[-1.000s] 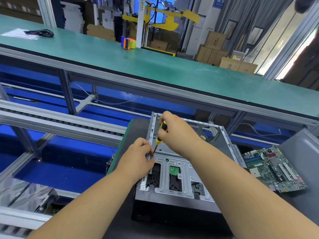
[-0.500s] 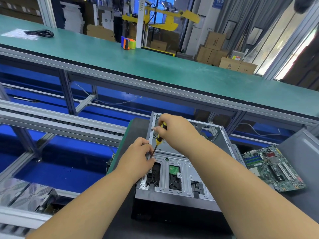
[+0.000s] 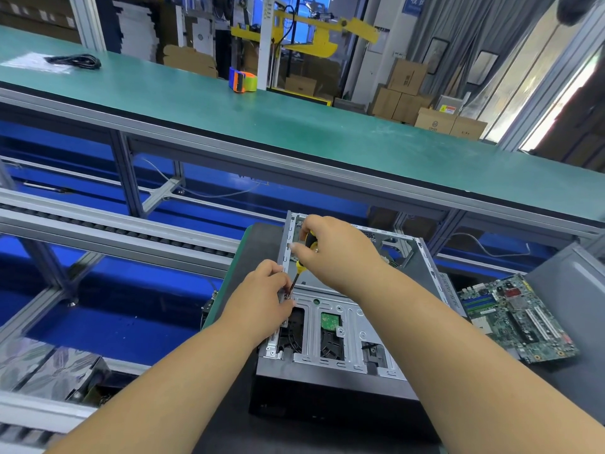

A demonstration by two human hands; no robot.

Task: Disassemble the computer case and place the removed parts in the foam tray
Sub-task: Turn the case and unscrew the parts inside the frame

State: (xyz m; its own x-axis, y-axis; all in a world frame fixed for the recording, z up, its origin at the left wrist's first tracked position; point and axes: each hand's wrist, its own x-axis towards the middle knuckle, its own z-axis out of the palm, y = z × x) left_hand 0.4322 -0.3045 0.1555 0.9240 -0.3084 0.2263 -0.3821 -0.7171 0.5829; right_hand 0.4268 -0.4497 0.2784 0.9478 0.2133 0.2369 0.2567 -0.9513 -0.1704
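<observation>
Head: right hand [image 3: 330, 247] grips screwdriver [image 3: 302, 262]; left hand [image 3: 265, 290] pinches shaft.

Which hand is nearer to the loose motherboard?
Right. The right hand grips the screwdriver over the case, left of the motherboard; the left hand is farther left, at the case's left edge.

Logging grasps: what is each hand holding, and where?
Right hand grips the screwdriver by its yellow-black handle; left hand pinches its shaft near the tip.
</observation>
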